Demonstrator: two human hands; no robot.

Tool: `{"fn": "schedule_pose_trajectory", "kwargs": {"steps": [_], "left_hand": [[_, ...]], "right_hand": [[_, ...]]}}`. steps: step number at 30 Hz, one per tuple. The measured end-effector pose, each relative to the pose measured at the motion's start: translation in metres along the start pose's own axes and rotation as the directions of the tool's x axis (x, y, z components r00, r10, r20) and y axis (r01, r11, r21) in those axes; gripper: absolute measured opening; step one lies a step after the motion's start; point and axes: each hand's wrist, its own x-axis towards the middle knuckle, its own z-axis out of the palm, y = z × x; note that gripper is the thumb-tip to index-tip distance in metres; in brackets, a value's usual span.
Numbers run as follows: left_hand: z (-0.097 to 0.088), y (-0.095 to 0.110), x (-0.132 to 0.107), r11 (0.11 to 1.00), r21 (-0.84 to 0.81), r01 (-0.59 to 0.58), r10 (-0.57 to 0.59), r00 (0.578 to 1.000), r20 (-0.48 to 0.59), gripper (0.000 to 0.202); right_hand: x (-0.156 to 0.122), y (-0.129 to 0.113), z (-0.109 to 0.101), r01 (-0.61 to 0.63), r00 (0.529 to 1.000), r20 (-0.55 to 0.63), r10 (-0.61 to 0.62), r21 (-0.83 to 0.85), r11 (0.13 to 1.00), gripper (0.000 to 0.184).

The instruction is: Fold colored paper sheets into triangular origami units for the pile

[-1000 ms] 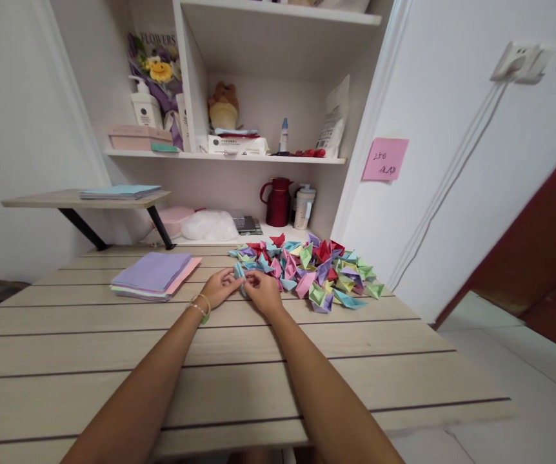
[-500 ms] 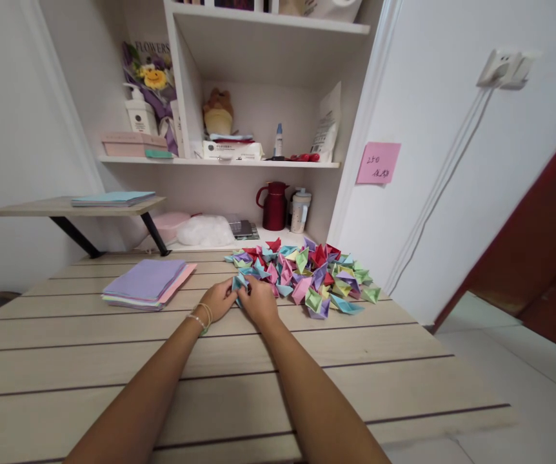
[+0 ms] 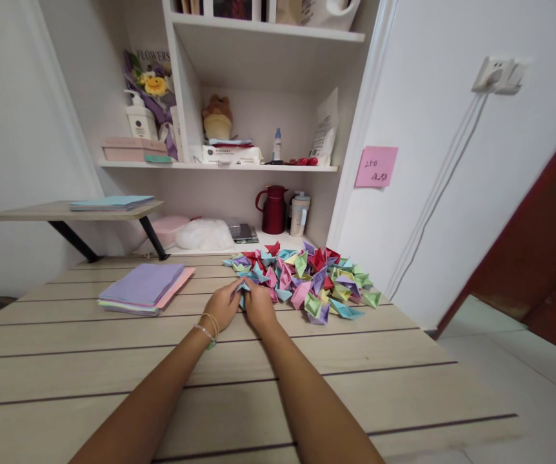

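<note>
Both hands work at one small light-blue paper piece point(image 3: 243, 287), which sits between them at the near left edge of a pile of folded paper boats point(image 3: 302, 296). Left hand point(image 3: 223, 305): fingers closed on the piece from its left side. Right hand point(image 3: 260, 307): closed on it from the opposite side, back of the hand toward the viewer. The two-sided grip probably serves to keep so light a piece steady and under opposing pressure; exact fingertip placement is hidden, and whether the paper touches the table point(image 3: 355, 399) cannot be told. Both forearms reach forward over the bare near boards, the likely reason being that the piece is held close to the pile. The boats, in red, pink, purple, yellow, green and blue, lie heaped at varied angles, some tipped, suggesting they were put down without sorting. A stack of coloured sheets point(image 3: 143, 283), purple uppermost and slightly fanned, lies flat to the left of the hands, presumably apart from the boats so that flat and folded paper do not mix. Further blue-topped sheets point(image 3: 112, 202) rest on a raised ledge point(image 3: 17, 212), off the main surface, perhaps to save room.
</note>
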Motion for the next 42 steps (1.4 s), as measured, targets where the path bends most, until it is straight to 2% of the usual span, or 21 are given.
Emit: {"fn": "schedule_pose_trajectory", "kwargs": {"steps": [1,3,5,7,11,13,16,19,21,23,27,29,36,42], "left_hand": [[-0.001,-0.002,0.001,0.987,-0.156,0.048,-0.047,0.999,0.008,0.039],[-0.003,-0.008,0.003,0.888,-0.437,0.141,-0.142,0.989,0.031,0.039],[-0.007,-0.014,0.006,0.787,-0.59,0.18,-0.206,0.978,0.024,0.038],[-0.011,-0.018,0.008,0.746,-0.641,0.181,-0.243,0.97,-0.009,0.036],[-0.017,-0.02,0.008,0.696,-0.695,0.181,-0.293,0.955,-0.045,0.035],[-0.018,-0.02,0.007,0.67,-0.718,0.19,-0.307,0.951,-0.034,0.034],[-0.018,-0.019,0.007,0.644,-0.736,0.209,-0.318,0.948,-0.009,0.034],[-0.018,-0.021,0.009,0.644,-0.736,0.207,-0.327,0.945,-0.021,0.032],[-0.017,-0.022,0.009,0.66,-0.726,0.196,-0.323,0.946,-0.038,0.034],[-0.016,-0.022,0.01,0.681,-0.708,0.187,-0.306,0.951,-0.043,0.041],[-0.013,-0.019,0.008,0.736,-0.655,0.173,-0.249,0.968,-0.023,0.041],[-0.01,-0.017,0.006,0.766,-0.622,0.164,-0.214,0.977,-0.006,0.038],[-0.008,-0.014,0.006,0.865,-0.492,0.101,-0.124,0.992,-0.014,0.026],[-0.008,-0.011,0.004,0.91,-0.41,0.069,-0.094,0.995,-0.042,0.02]], "right_hand": [[0.001,0.003,0.001,0.01,1.0,-0.005,-0.01,0.034,0.999,0.037],[0.003,0.007,0.004,0.03,0.999,-0.024,-0.027,0.129,0.991,0.038],[0.004,0.01,0.006,0.05,0.999,-0.029,-0.044,0.247,0.968,0.036],[0.004,0.01,0.008,0.032,0.999,0.021,-0.044,0.4,0.916,0.036],[0.003,0.005,0.011,-0.103,0.983,0.179,-0.032,0.691,0.715,0.045],[0.003,0.004,0.011,-0.147,0.983,0.186,0.009,0.746,0.65,0.047],[0.005,0.004,0.009,-0.182,0.982,0.171,0.077,0.774,0.606,0.043],[0.007,0.005,0.009,-0.177,0.984,0.143,0.103,0.812,0.556,0.036],[0.007,0.007,0.011,-0.157,0.987,0.11,0.118,0.829,0.537,0.041],[0.007,0.009,0.012,-0.136,0.989,0.073,0.131,0.808,0.573,0.044],[0.005,0.013,0.012,-0.085,0.991,-0.028,0.129,0.61,0.788,0.033],[0.005,0.013,0.01,-0.066,0.99,-0.071,0.118,0.507,0.859,0.026],[0.002,0.009,0.004,-0.084,0.988,-0.088,0.124,0.367,0.926,0.02],[0.0,0.005,0.0,-0.071,0.991,-0.095,0.096,0.239,0.968,0.022]]}}
